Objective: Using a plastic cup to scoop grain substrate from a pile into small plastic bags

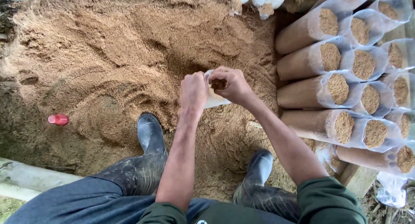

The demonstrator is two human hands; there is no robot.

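Observation:
A small clear plastic bag partly filled with sawdust stands on a wide heap of brown sawdust. My left hand grips the bag's rim on its left side. My right hand pinches the rim on the right, fingers curled over the open mouth, where dark sawdust shows. Both hands hide most of the bag.
Several filled cylindrical sawdust bags lie stacked on their sides at the right. A red bottle lies on the sawdust at the left. My two dark rubber boots stand below the hands. A pale pipe runs along the lower left.

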